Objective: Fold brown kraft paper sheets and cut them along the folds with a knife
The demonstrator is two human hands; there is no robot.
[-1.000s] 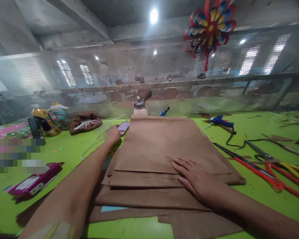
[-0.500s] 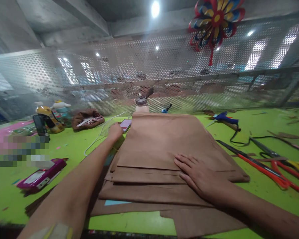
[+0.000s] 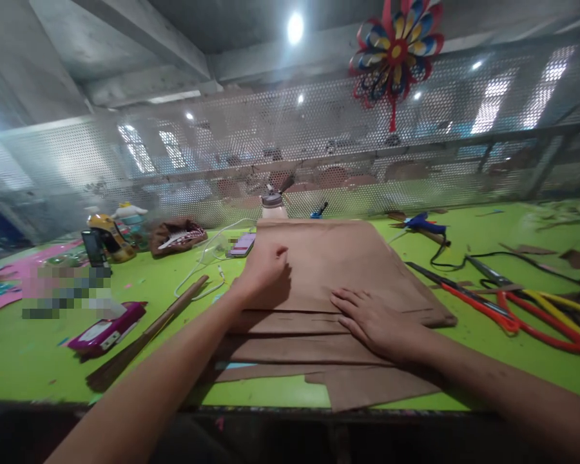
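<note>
A stack of large brown paper sheets point(image 3: 314, 264) lies before me, its front edges stepped, with a sliver of light blue showing low on the left. Over its left part is my left hand point(image 3: 267, 265), curled closed, its shadow falling on the top sheet. What its fingers hold, if anything, is hidden. Flat on the front right of the top sheet rests my right hand point(image 3: 374, 322), fingers stretched out and holding nothing. A lone brown strip point(image 3: 149, 332) lies left of the stack, beside my left forearm.
On the green table point(image 3: 174, 374) a purple box-like device point(image 3: 109, 330) stands at left. A phone point(image 3: 242, 244) and a bottle point(image 3: 273, 206) are behind the stack. Red-handled scissors point(image 3: 473, 303) and a blue glue gun point(image 3: 423, 223) lie right. Perforated mesh point(image 3: 251, 142) rises behind.
My left hand has moved right, from beside the phone at the stack's left edge to over the top sheet. My right hand stays flat on the paper. The view has shifted slightly.
</note>
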